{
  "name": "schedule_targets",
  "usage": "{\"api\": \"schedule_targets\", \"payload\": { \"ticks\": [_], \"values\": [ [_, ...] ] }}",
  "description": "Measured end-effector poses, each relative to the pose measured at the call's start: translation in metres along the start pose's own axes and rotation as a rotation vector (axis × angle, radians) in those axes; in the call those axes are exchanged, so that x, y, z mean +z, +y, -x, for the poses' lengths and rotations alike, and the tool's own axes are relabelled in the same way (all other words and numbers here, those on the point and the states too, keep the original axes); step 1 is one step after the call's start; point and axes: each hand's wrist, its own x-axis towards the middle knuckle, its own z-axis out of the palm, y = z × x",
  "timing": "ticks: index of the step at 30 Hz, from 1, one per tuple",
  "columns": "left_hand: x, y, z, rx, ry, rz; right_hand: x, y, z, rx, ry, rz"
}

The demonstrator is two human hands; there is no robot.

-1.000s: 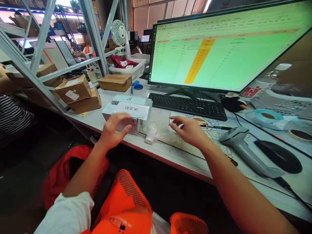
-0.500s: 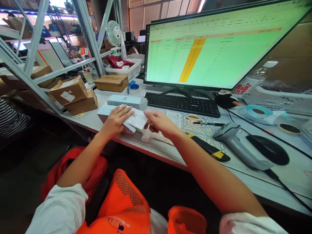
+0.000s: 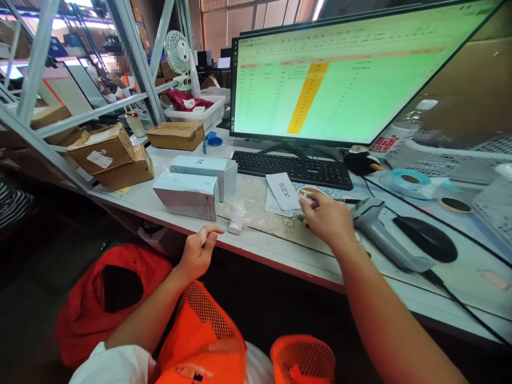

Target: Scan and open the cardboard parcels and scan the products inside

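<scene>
A: Where is the left hand [image 3: 198, 250]?

B: Just beyond the front edge of the counter [image 3: 288, 250], near the corner of a pale box [image 3: 186, 197]. Its fingers are curled in toward the thumb, so that grip is closed.

A: And the right hand [image 3: 328, 216]?

B: Over the counter, in from the front edge, fingers bent down. A yellow-and-dark thing [image 3: 304, 220] shows under the fingertips, mostly covered. I can't tell whether that grip is open or has hold of it.

A: What about the white card [image 3: 285, 191]?

B: It lies flat, handwriting up, just left of the right hand, partly over a printed sheet [image 3: 276, 205]. The keyboard [image 3: 296, 169] is behind it, toward the back edge.

A: Anything near the boxes?

B: The pale box sits close to the front edge, toward the counter's left end, with a light-blue box [image 3: 202, 162] just behind it. To their right is crumpled clear plastic [image 3: 250, 210], and a small white bottle [image 3: 235, 226] lies right by the front edge.

A: And on the far side of the right hand?

B: The grey scanner [image 3: 386, 237], then the black mouse [image 3: 426, 237], side by side.
</scene>
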Motion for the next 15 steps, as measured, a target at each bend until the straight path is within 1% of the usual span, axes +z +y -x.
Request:
{"api": "schedule_targets", "payload": {
  "ticks": [2, 4, 6, 7, 9, 11, 13, 15],
  "values": [
    [0.017, -0.004, 0.007, -0.126, 0.005, -0.035, 0.014, -0.009, 0.022, -0.220, -0.078, -0.016],
    [0.030, -0.004, 0.002, -0.233, 0.017, -0.101, 0.032, -0.024, 0.038, -0.439, -0.189, -0.066],
    [0.040, -0.002, -0.009, -0.313, 0.005, -0.225, 0.052, -0.038, 0.042, -0.583, -0.265, -0.115],
    [0.044, -0.001, -0.017, -0.352, -0.017, -0.308, 0.061, -0.042, 0.040, -0.620, -0.295, -0.137],
    [0.050, 0.003, -0.031, -0.435, -0.103, -0.483, 0.078, -0.046, 0.031, -0.629, -0.344, -0.194],
    [0.053, 0.008, -0.041, -0.502, -0.199, -0.600, 0.085, -0.043, 0.021, -0.583, -0.355, -0.306],
    [0.050, 0.011, -0.046, -0.517, -0.244, -0.635, 0.082, -0.034, 0.013, -0.517, -0.339, -0.508],
    [0.044, 0.013, -0.044, -0.552, -0.250, -0.544, 0.071, -0.022, 0.007, -0.425, -0.306, -0.777]
  ]
}}
